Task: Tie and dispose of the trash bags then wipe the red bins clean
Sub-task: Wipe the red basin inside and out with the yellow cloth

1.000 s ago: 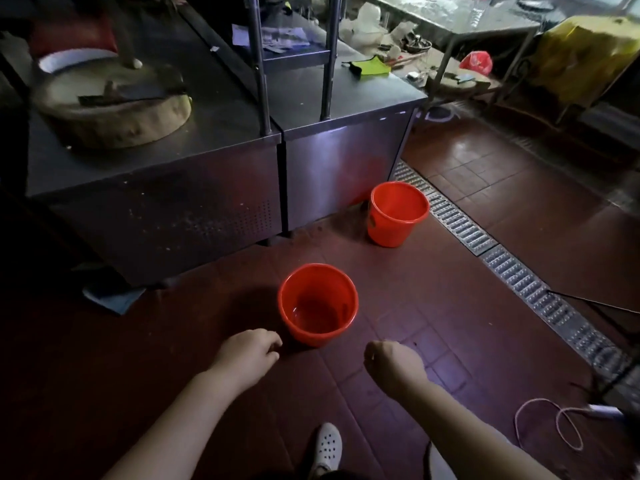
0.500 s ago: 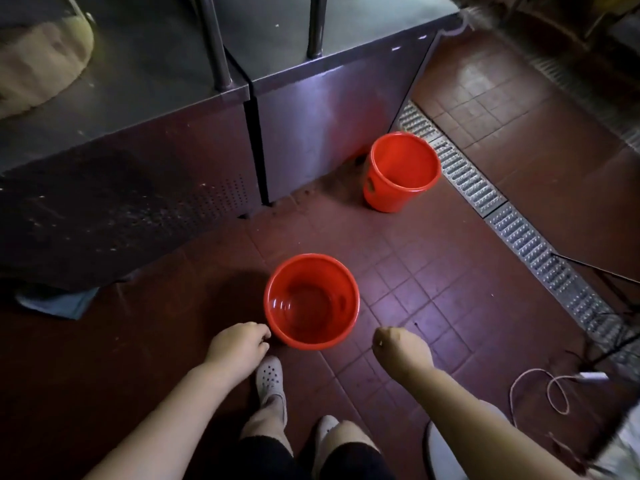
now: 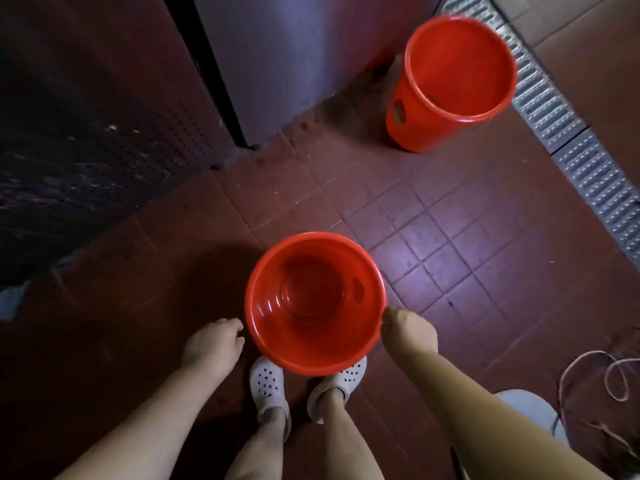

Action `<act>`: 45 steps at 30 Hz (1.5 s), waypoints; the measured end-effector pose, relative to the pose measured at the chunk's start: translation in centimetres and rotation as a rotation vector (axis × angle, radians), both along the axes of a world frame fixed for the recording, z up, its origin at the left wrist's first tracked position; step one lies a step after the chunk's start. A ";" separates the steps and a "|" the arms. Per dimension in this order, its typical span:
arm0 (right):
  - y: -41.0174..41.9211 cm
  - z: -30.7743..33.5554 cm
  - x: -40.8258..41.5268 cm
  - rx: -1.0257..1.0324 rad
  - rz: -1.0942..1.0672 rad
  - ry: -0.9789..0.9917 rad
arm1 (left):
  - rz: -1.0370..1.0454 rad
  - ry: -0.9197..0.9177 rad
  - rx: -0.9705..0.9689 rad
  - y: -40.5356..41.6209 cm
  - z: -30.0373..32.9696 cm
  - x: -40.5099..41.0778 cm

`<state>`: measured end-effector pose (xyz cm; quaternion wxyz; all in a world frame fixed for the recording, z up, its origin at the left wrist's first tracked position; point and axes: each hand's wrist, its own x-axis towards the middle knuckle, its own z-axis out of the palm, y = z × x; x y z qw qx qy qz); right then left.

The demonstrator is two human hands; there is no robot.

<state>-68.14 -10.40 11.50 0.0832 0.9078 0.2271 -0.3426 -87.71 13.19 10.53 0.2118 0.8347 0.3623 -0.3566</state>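
Note:
Two empty red bins stand on the tiled floor, with no bag in either. The near bin (image 3: 263, 306) is right in front of my feet, its rim overlapping the toes of my white clogs (image 3: 266, 386). My left hand (image 3: 213, 342) hangs just off its left rim with fingers loosely curled, holding nothing. My right hand (image 3: 408, 329) is curled into a fist, and its knuckles touch the outside of the right rim. The far bin (image 3: 415, 126) stands by the steel cabinet corner.
Steel cabinet fronts (image 3: 294, 64) wall off the top and left. A metal drain grate (image 3: 568, 143) runs diagonally along the right. A white cable (image 3: 588, 375) and a white round object (image 3: 526, 410) lie at bottom right. A bluish cloth (image 3: 10, 299) pokes out at the left edge.
I have stepped up to the near bin and my view has tipped straight down. Both hands have moved closer to its rim, the right now touching it.

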 end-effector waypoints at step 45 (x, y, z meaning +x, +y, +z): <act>-15.2 36.7 39.0 0.532 -0.822 -0.633 | 0.115 -0.635 -0.184 -8.2 33.8 46.6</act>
